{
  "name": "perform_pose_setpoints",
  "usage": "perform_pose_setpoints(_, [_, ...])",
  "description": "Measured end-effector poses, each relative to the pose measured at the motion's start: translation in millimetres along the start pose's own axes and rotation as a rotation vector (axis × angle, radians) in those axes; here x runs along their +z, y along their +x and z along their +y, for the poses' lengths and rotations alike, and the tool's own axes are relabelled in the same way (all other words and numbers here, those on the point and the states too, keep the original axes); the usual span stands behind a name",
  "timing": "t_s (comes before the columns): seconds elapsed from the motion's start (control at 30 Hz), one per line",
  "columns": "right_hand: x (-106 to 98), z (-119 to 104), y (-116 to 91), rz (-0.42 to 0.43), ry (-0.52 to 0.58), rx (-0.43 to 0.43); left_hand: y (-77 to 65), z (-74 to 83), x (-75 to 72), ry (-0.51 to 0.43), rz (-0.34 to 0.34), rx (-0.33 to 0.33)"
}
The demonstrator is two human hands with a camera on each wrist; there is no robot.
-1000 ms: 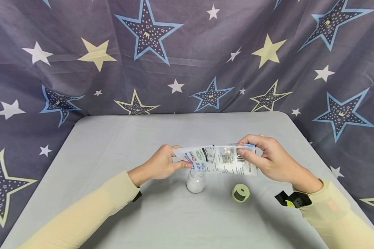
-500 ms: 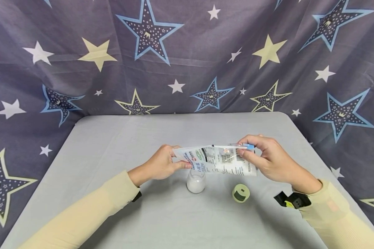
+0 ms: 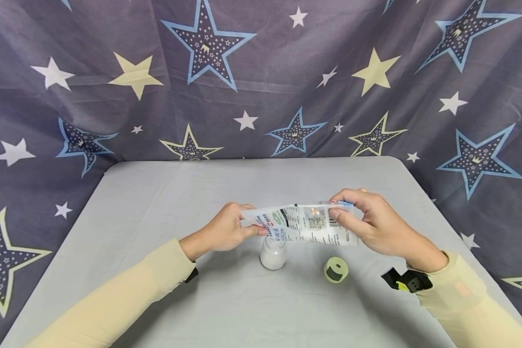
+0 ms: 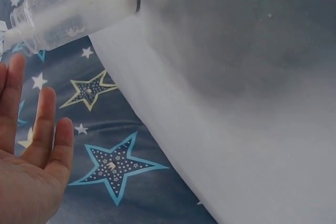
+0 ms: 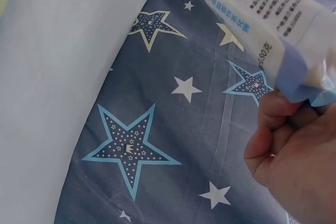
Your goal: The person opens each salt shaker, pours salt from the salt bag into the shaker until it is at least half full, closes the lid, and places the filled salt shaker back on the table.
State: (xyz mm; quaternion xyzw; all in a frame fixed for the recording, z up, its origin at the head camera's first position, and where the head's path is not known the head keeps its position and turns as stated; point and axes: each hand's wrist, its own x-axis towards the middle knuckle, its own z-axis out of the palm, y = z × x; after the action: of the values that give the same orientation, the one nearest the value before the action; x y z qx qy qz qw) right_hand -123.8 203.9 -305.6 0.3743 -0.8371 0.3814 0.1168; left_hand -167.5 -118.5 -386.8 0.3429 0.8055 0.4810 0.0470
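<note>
A printed white plastic bag [image 3: 306, 223] is held sideways over a small clear jar [image 3: 273, 255]. My left hand [image 3: 230, 227] pinches the bag's left end just above the jar's mouth. At the other, blue-edged end, my right hand [image 3: 376, 220] grips the bag between thumb and fingers, a little higher. White fine grains fill much of the jar. In the left wrist view, white grains lie in the neck of the jar [image 4: 79, 9], with the bag's tip at its opening. The right wrist view shows the bag [image 5: 262, 17] slanting up from the right hand's fingers [image 5: 278, 111].
A round pale green lid [image 3: 336, 269] with a dark patch lies on the grey-covered table [image 3: 243, 304], right of the jar. Behind the table hangs a dark curtain [image 3: 261, 92] with stars. A few white specks [image 4: 270, 16] dot the cloth.
The bag's right end has tipped and shifted slightly under my right hand, so less of its blue edge shows. My left hand and the jar stay in place.
</note>
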Motion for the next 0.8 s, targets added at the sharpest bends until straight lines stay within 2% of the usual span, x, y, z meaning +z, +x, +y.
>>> perform_pose_setpoints(0.4, [0.5,-0.9,-0.4,0.004,-0.014,0.016,0.3,1.3,0.2,0.003,-0.004,0.009])
perform_pose_setpoints(0.8, [-0.6,-1.2,-1.0,0.0,-0.034,0.025,1.1,1.2,0.8,0.007,-0.005,-0.015])
